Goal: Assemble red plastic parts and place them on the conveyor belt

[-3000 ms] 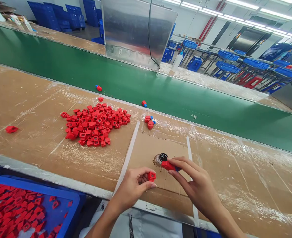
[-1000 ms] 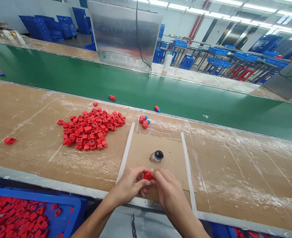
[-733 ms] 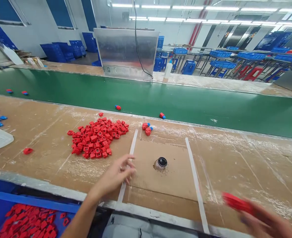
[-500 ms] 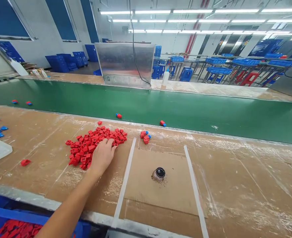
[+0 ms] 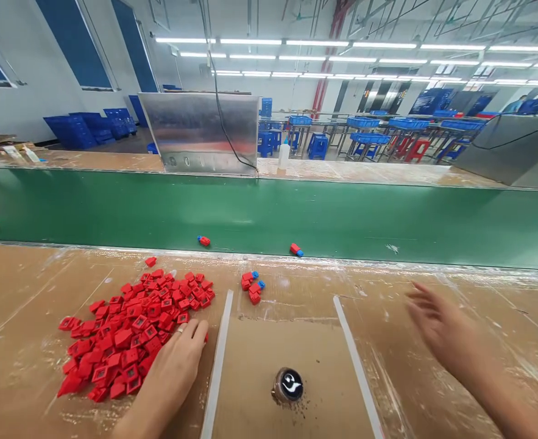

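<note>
**Left hand (image 5: pixel 170 372) against the red heap (image 5: pixel 127 332); right hand (image 5: pixel 445 326) open and well apart**

Head-camera view, looking forward and down across a bench (image 5: pixel 13 305) surfaced with scuffed brown sheeting. The heap, made up of small, square red plastic parts, lies left of centre, its long axis running from lower left to upper right. The left hand is the nearer of the two. It lies palm down at the heap's lower right edge, with its curved fingers touching the outermost parts and a ring (image 5: pixel 180 330) on one finger. The forearm enters from the bottom edge and points up and to the right. The hand appears to rest on the parts, but the fingers hide what lies beneath them, so a grasp cannot be confirmed or ruled out. The right hand is over the bench well to the right of the heap, its fingers spread and blurred, holding nothing.

Between the hands, a cardboard pad (image 5: pixel 269 390) is bounded by two white tape strips (image 5: pixel 216 366). On it stands a round, black-topped object (image 5: pixel 289 385) with a white swirl mark and a metallic rim, with dark specks scattered around its base. Beyond the pad lies a small cluster of red-and-blue parts (image 5: pixel 251 286). Farther off, a green conveyor belt (image 5: pixel 342 219) carries a few similar pieces (image 5: pixel 203 241), with a steel panel (image 5: pixel 198 133) behind it.
</note>
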Available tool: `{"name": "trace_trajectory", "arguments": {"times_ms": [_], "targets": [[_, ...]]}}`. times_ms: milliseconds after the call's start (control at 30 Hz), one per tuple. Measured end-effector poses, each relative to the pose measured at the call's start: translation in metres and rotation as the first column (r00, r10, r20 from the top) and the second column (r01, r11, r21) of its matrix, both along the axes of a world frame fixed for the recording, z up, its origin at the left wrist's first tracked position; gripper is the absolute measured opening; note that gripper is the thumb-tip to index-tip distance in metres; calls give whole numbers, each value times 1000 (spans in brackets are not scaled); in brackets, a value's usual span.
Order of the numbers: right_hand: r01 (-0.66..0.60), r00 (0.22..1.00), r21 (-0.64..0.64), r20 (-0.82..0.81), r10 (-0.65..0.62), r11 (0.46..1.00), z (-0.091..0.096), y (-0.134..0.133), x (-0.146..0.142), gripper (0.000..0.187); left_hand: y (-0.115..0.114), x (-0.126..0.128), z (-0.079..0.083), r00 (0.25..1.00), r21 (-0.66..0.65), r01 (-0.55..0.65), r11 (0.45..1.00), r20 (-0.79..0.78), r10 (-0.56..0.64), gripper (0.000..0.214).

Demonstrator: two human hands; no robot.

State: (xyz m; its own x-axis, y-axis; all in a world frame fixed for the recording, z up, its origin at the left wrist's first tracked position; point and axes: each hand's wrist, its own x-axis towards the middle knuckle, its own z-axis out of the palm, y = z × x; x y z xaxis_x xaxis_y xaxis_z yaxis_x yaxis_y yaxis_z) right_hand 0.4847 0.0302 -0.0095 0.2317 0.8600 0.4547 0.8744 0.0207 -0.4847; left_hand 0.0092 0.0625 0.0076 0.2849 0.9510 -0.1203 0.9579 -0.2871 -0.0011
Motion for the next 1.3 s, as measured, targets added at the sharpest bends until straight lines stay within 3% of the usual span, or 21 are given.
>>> {"name": "trace_trajectory", "arguments": {"times_ms": [67,100,200,300,400,533,767,867,1033,1167,1300], "targets": [[-182,983,-110,15,185,977,-6,65,-29,47,-3,-3,-4,995,-59,14,998,104,-8,28],[-270,957,-221,43,286,937,-10,97,-46,53,-5,-5,-6,985,-81,11,997,172,3,26],[-315,932,-308,76,353,898,-22,174,-90,57,-10,-15,-8,920,-79,-16,997,389,46,32],[-267,941,-345,109,321,900,-34,208,-111,38,-17,-21,-4,904,-81,-26,996,424,58,42],[-202,956,-361,130,264,911,-38,213,-109,31,-24,-18,2,958,-112,-46,993,276,75,48],[-149,970,-332,136,203,931,-30,191,-93,37,-39,-6,8,988,-110,-49,993,144,64,58],[-204,972,-248,60,226,947,-17,94,-58,42,-76,-9,11,944,-170,-12,985,323,68,64],[-223,973,-229,7,231,948,-20,54,-44,43,-79,-12,12,899,-175,-34,984,426,107,51],[-222,974,-233,-84,208,947,-24,5,-32,45,-74,13,18,892,-80,-323,943,306,332,33],[-259,961,-256,-161,223,931,-22,-24,-31,49,-76,30,19,928,-12,-305,952,223,300,16],[-351,899,-281,-369,237,893,-14,-43,-37,59,-81,21,18,929,-14,-276,961,251,271,5]]}}
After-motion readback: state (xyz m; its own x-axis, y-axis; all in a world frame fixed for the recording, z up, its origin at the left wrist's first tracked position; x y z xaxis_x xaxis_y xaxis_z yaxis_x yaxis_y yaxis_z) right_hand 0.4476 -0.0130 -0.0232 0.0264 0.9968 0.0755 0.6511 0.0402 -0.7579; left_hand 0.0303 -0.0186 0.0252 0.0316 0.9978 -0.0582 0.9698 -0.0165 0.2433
